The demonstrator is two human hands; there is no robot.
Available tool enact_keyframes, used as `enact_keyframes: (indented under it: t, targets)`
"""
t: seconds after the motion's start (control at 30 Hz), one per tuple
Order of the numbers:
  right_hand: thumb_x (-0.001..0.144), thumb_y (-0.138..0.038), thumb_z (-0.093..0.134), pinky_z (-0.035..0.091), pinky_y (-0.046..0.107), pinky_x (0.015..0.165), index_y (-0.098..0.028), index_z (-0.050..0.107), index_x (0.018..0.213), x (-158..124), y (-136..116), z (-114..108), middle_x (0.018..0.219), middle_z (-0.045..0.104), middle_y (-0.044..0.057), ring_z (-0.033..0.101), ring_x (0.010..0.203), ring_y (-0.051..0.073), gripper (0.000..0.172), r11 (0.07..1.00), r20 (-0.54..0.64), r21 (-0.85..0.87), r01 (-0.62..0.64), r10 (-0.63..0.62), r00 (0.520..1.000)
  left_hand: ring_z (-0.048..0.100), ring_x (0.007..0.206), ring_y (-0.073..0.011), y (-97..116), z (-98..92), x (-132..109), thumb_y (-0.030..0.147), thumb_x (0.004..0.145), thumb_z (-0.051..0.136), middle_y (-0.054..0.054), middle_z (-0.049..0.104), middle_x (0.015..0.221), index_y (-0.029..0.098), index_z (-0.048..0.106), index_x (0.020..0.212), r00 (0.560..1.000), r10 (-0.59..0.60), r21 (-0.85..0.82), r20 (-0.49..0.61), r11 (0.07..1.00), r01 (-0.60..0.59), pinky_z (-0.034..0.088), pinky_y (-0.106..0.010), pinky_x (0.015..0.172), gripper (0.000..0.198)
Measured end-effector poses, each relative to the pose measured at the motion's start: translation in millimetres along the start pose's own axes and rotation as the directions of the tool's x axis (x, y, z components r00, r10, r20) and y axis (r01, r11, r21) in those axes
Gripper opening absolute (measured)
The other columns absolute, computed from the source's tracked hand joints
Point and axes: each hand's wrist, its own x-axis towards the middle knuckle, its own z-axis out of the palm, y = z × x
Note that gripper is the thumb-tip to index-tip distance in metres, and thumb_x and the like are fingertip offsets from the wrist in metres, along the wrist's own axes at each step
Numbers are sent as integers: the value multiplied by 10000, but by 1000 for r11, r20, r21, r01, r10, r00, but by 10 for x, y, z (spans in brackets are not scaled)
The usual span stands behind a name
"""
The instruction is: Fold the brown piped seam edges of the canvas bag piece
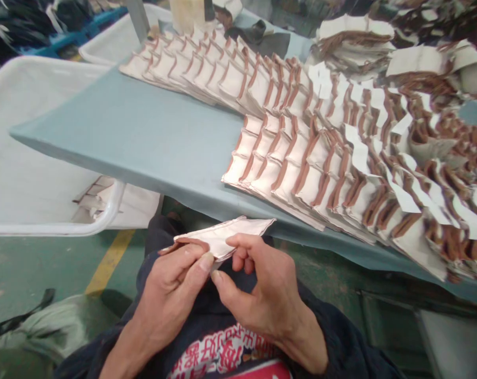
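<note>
Above my lap is a cream fabric piece with a brown edge, folded in layers. My left hand pinches its brown-edged near corner between thumb and fingers. Beside it, my right hand has its index finger against the cream cloth, the thumb held apart below and the other fingers curled. Whether the right hand grips a layer is hard to make out. Just beyond my hands, a row of similar cream pieces with brown edges lies overlapped on the blue-grey table.
A second overlapped row runs along the table's far side. White paper strips lie across pieces to the right. Folded bundles are stacked at the back right. A white plastic bin stands at left, a pale green sack on the floor.
</note>
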Motion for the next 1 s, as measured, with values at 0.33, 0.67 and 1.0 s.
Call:
enact_keyframes:
  t: [0.33, 0.67, 1.0]
  targets:
    - [856, -236, 639, 486, 233, 560, -197, 647, 1053, -15, 30, 166, 696, 591, -52, 560, 569, 110, 201, 906, 101, 231, -354, 340, 935, 486, 593, -84, -108, 149, 32, 77, 985, 536, 75, 496, 649, 205, 511, 706, 964, 243, 45, -104, 970, -240, 417, -181, 604, 308]
    - [821, -214, 590, 492, 209, 530, -199, 624, 1038, -55, -55, 265, 689, 568, -58, 548, 557, 104, 221, 787, 113, 413, -458, 455, 883, 587, 652, -95, -118, 231, -67, 31, 949, 564, 41, 608, 673, 186, 603, 719, 937, 279, 96, -211, 960, -265, 487, -186, 697, 281]
    - [874, -280, 620, 389, 217, 486, -187, 628, 1002, -139, -17, 386, 599, 485, -98, 460, 486, 96, 159, 730, 193, 438, -525, 494, 848, 449, 515, -120, -92, 338, -116, 278, 1000, 517, 49, 509, 579, 206, 579, 670, 936, -188, -190, -299, 972, 135, 397, -246, 501, 343]
